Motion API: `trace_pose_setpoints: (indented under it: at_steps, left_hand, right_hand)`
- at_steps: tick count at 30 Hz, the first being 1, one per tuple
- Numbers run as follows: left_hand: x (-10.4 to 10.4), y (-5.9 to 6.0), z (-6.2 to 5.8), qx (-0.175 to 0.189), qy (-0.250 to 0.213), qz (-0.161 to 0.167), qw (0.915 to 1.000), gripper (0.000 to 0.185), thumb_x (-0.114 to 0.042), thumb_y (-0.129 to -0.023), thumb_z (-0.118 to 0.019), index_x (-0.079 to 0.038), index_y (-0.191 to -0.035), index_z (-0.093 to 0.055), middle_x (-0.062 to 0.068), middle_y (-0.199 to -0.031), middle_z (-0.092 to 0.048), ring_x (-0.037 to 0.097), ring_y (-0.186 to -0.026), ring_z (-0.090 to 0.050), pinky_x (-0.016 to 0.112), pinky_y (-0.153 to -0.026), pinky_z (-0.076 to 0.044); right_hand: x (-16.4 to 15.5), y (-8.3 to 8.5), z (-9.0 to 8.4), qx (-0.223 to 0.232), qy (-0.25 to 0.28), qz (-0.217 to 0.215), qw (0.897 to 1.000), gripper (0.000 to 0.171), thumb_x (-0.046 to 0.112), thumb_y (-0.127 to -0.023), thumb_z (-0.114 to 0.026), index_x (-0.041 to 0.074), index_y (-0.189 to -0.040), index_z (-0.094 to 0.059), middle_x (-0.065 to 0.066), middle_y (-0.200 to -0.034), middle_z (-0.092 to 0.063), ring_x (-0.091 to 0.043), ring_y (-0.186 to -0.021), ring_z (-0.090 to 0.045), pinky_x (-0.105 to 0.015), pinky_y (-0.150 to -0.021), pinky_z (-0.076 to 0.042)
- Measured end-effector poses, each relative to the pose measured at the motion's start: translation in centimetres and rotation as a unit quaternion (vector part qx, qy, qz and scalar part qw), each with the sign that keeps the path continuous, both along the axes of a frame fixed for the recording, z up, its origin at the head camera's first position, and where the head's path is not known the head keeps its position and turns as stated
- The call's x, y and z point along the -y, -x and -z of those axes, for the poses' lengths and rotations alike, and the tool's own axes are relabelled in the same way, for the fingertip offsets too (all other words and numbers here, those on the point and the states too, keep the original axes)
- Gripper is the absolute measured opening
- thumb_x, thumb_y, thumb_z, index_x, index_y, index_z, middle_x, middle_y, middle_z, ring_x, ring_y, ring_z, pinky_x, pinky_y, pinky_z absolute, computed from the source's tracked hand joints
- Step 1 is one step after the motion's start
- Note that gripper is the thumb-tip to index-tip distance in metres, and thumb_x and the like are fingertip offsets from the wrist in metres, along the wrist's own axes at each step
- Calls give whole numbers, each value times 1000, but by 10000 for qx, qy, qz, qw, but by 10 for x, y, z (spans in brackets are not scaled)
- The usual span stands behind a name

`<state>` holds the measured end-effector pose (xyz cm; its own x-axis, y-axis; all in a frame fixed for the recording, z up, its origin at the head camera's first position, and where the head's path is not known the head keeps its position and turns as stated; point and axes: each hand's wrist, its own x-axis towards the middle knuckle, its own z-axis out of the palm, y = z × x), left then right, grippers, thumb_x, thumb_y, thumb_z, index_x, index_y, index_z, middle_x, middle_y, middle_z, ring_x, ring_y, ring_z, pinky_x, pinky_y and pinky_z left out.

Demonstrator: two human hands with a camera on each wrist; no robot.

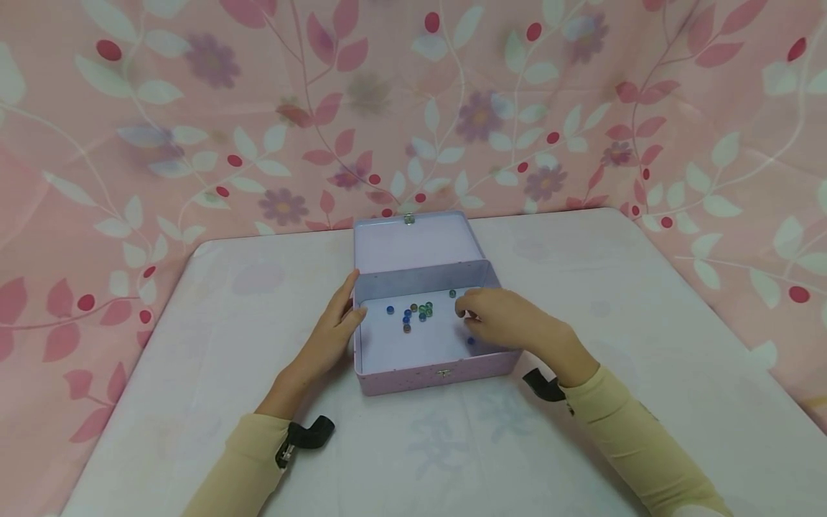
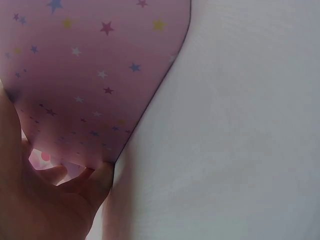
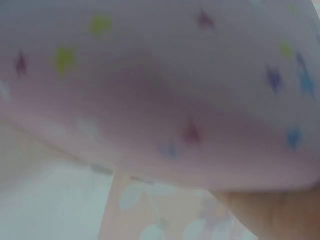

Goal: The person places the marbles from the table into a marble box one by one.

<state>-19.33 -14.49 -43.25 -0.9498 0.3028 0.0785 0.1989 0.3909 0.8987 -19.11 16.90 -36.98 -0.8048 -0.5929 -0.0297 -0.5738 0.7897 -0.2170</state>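
Observation:
A pink tin box (image 1: 400, 383) with star prints stands on the table, its hinged lid (image 1: 413, 244) swung back. Inside lie several small glass marbles (image 1: 429, 311), mostly in a cluster left of centre. A blue marble (image 1: 390, 310) sits apart toward the left wall, and a dark blue marble (image 1: 471, 341) is below the right hand. My left hand (image 1: 332, 330) grips the box's left side, thumb at the rim. My right hand (image 1: 500, 316) reaches over the right wall into the box with bent fingers; I cannot tell whether they pinch a marble.
White cloth covers the table (image 1: 258, 345). Behind it hangs a pink floral curtain (image 1: 388, 108). A small metal clasp (image 1: 443, 373) is on the box's front wall. Black wrist mounts (image 1: 311, 433) stick out near both sleeves.

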Motion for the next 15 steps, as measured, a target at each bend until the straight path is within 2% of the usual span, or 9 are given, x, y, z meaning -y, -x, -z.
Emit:
trace_pose_setpoints:
  at_steps: [5,8,11,15]
  left_hand:
    - [-4,-12,-24,92,60,61,9999,68,-21,-104,-40,-25,-161,-4,-1,-169,-3,31,-156,-12,55,-124,-19]
    - [-6,-16,-31,102,94,65,9999,67,-20,-104,-40,-24,-161,-4,1,-169,-3,30,-156,-12,54,-124,-20]
    - [-5,-14,-27,105,65,67,9999,68,-20,-104,-40,-23,-161,-4,0,-169,-3,30,-156,-11,55,-124,-19]
    - [0,-5,-9,76,0,33,10000,68,-23,-104,-41,-27,-161,-5,-7,-169,-2,27,-157,-10,55,-124,-18]
  right_hand:
    - [-8,3,-9,-196,303,181,9992,19,12,-93,-65,8,-111,-71,-3,-105,-72,-16,-92,-65,-38,-84,-57]
    - [-13,5,-11,-276,490,286,9980,19,12,-93,-66,9,-110,-71,-3,-107,-71,-18,-95,-65,-38,-85,-57]
    - [-18,8,-14,-441,655,302,9964,18,11,-92,-66,9,-109,-72,-3,-106,-71,-17,-94,-64,-38,-84,-57]
    - [-26,12,-17,-682,788,375,9939,16,13,-92,-68,12,-107,-71,0,-99,-68,-15,-89,-61,-35,-81,-55]
